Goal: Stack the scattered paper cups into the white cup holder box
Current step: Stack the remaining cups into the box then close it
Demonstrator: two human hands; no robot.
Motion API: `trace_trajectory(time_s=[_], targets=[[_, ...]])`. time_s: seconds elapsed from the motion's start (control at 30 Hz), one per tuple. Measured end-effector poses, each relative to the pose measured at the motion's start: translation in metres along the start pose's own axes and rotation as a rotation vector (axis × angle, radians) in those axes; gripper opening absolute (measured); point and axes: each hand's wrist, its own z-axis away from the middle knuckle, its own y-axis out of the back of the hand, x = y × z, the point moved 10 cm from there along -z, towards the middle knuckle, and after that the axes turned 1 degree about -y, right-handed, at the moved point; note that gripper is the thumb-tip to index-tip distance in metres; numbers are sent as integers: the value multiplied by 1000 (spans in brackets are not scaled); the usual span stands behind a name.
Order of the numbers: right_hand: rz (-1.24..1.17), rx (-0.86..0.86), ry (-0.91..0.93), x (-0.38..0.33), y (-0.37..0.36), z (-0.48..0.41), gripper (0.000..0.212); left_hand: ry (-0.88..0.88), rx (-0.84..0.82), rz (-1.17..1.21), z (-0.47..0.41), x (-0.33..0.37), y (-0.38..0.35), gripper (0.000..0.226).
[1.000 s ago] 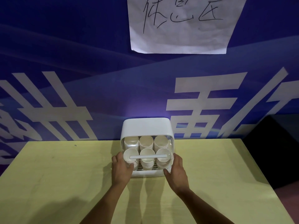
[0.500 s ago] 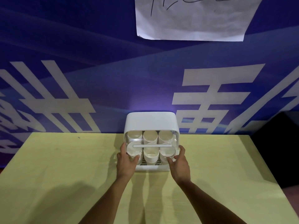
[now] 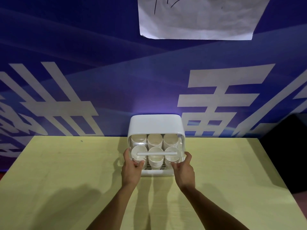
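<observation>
One white cup holder box [image 3: 156, 124] sits on the counter [image 3: 66, 180] at the middle of its far edge, with its back against the blue banner [image 3: 83, 47].

Paper cups [image 3: 154, 141]: six round cup tops are countable inside the box, in two rows of three, one row at the box's back and one at its front. All six are upright and inside the box. How many cups are nested in each position cannot be told.

One clear cover [image 3: 181, 147] curves over the box front and is only partly down. The lower part of the front row and the box's slotted floor show beneath its bottom edge. One white bar handle [image 3: 157, 153] runs across the cover over the front row.

Left hand [image 3: 131, 171]: at the box's front left corner, thumb up the cover's outer side, fingers curled in under the cover's bottom edge, pinching the cover.

Right hand [image 3: 184, 171]: at the box's front right corner, same hold on the cover's bottom edge.

One white paper sheet [image 3: 196, 19] with dark handwriting hangs on the banner above the box. One dark bulky shape [image 3: 285, 155] stands right of the box, past the counter edge.
</observation>
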Motion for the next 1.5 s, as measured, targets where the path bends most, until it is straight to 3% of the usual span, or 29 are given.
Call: trace_trajectory(time_s=[0.57,0.8,1.17,1.5], targets=[[-145,-21,-32,3,-6,9,57,39,-114,112,8,-21,-18,112],[-198,-22,-44,-5,1,10,65,34,-115,131,9,-13,-18,108],[-244,-34,-56,-5,-2,12,70,97,-10,43,18,5,-24,123],[-273,-87,-33,0,-2,15,71,110,41,-16,21,2,-27,113]])
